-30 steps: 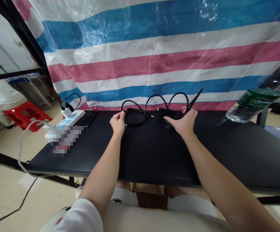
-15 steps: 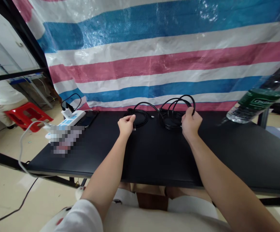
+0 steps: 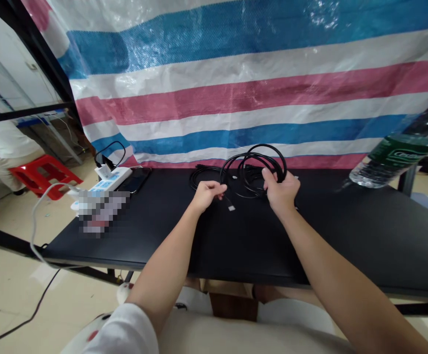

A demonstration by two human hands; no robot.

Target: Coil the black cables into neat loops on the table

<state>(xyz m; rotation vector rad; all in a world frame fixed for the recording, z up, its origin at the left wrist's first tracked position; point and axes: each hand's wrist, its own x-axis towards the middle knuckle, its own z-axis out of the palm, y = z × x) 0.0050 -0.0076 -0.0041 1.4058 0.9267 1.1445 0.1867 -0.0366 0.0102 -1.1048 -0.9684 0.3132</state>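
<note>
On your right is a bottle [image 3: 393, 156] with green label [image 3: 402, 147] (its white letters [image 3: 408, 156] are too blurred for reading), while over the black table [image 3: 251, 246] your left hand [image 3: 205, 195] pinches the black cable [image 3: 283, 169] and your right hand [image 3: 285, 192] clasps its loops.

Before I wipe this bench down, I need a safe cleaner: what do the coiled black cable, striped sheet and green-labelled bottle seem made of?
Coiled black cable: satin plastic or rubber jacket, I can't tell which; it bends in smooth loops.
Striped sheet: probably woven plastic, glossy; fine weave and bright glints.
Green-labelled bottle: likely clear, shiny plastic; transparent wall.
</note>
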